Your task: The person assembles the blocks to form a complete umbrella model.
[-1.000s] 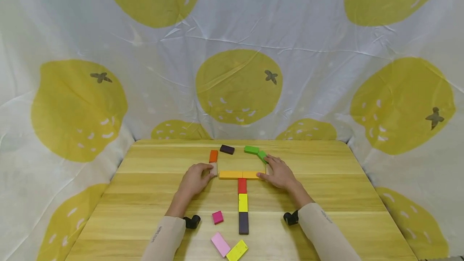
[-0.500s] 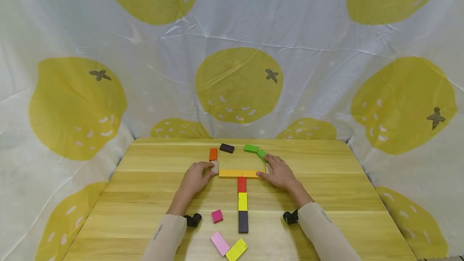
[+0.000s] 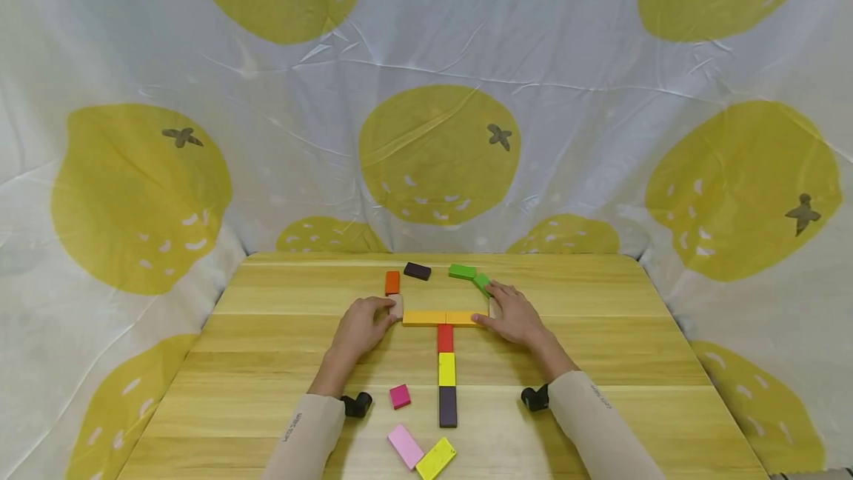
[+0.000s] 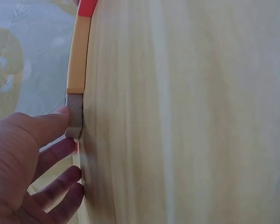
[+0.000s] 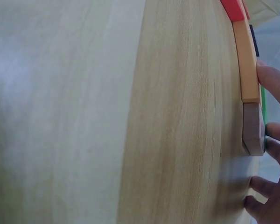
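Note:
My left hand (image 3: 360, 328) pinches a beige block (image 3: 397, 307) between thumb and fingers at the left end of two orange blocks (image 3: 423, 318). In the left wrist view the beige block (image 4: 74, 114) meets the orange block's end (image 4: 78, 60). My right hand (image 3: 518, 318) spreads over the row's right end: its thumb rests on the orange block there, and its fingertips touch a green block (image 3: 482, 284). Partly hidden under it is a second beige block (image 3: 494, 309), which the right wrist view shows against the orange end (image 5: 253, 128).
A red-orange block (image 3: 392, 283), a dark block (image 3: 417, 271) and another green block (image 3: 462, 271) lie behind. Red (image 3: 445, 338), yellow (image 3: 446, 369) and dark (image 3: 448, 407) blocks run toward the front. Magenta (image 3: 400, 396), pink (image 3: 405, 447) and yellow (image 3: 436, 458) blocks lie nearer me.
The left beige block has shifted slightly right, closer to the orange row, and my left hand moved a little with it. My right hand has stayed in place.

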Available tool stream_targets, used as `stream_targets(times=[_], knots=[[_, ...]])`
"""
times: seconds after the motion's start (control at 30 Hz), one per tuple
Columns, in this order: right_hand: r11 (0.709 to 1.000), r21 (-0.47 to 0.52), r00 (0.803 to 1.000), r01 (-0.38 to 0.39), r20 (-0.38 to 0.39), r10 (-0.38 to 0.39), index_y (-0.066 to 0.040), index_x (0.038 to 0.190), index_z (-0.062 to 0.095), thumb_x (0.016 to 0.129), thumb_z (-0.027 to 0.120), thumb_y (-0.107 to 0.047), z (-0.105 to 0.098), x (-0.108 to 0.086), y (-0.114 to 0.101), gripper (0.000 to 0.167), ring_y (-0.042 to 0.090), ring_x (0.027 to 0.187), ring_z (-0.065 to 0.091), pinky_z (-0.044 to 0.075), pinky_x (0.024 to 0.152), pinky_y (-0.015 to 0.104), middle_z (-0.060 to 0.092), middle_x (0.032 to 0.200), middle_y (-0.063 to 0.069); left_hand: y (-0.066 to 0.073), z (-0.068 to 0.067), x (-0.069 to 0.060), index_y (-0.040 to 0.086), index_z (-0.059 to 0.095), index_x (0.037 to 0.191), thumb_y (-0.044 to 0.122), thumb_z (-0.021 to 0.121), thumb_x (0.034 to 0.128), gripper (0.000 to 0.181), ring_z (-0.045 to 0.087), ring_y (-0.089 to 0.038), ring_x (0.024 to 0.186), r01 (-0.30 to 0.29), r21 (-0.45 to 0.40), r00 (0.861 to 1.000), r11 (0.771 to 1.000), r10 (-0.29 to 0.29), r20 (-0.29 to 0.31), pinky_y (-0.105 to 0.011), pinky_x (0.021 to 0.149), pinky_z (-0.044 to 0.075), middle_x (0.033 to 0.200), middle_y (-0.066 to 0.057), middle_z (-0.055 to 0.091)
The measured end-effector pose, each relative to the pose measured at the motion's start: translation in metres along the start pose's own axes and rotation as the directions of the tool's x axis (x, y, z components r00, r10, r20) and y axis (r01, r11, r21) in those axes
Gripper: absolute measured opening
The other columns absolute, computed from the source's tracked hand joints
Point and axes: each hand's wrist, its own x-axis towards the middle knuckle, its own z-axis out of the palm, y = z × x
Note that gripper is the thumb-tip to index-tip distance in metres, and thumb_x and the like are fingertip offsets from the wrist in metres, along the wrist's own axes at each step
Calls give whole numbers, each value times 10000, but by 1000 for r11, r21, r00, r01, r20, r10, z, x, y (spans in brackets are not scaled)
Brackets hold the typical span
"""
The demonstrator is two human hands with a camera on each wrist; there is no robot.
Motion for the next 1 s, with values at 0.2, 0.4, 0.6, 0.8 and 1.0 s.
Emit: stream_targets(times=[0.2, 0.4, 0.6, 0.8, 1.0], knots=[[1000, -2, 1000, 6, -7, -6, -82, 1565, 432, 941, 649, -591, 1, 1, 0, 835, 454, 1499, 352, 336, 1174, 656, 372, 1650, 143, 0, -1, -1, 109, 744, 1257, 249, 761, 953, 336, 654, -345, 1183, 5, -5, 1000, 1000, -5, 4, -519, 1054, 515, 1280, -114, 722], [1000, 6, 1000, 13, -22, -12, -75, 1559, 441, 935, 664, -569, 2, 2, 1, 827, 463, 1500, 344, 319, 1182, 661, 377, 1646, 151, -1, -1, -1, 103, 745, 1255, 244, 761, 952, 335, 659, -348, 1165, -11, 6, 1000, 1000, 11, -6, -523, 1034, 525, 1274, -120, 724], [1000, -1, 999, 20, -26, -20, -60, 1550, 449, 936, 665, -559, 3, 3, 2, 820, 482, 1491, 349, 311, 1180, 671, 386, 1637, 168, 0, -2, -3, 107, 738, 1270, 251, 749, 963, 339, 649, -348, 1205, -1, 2, 1000, 1000, 1, 5, -520, 1060, 512, 1295, -120, 715], [1000, 3, 1000, 1, 2, -1, -97, 1572, 425, 935, 647, -607, 2, 2, 2, 846, 463, 1508, 331, 318, 1183, 665, 360, 1658, 136, 1, -2, -3, 100, 720, 1287, 276, 743, 967, 366, 644, -350, 1220, 18, -7, 1000, 1000, -18, 3, -519, 1081, 499, 1287, -120, 715], [1000, 14, 1000, -3, -9, 3, -80, 1565, 432, 934, 662, -587, 2, 1, 3, 842, 477, 1503, 331, 313, 1183, 668, 370, 1649, 156, 0, -4, 2, 69, 682, 1300, 311, 716, 979, 403, 667, -321, 1154, 20, -34, 1000, 999, -21, -13, -501, 1038, 522, 1197, -115, 728]])
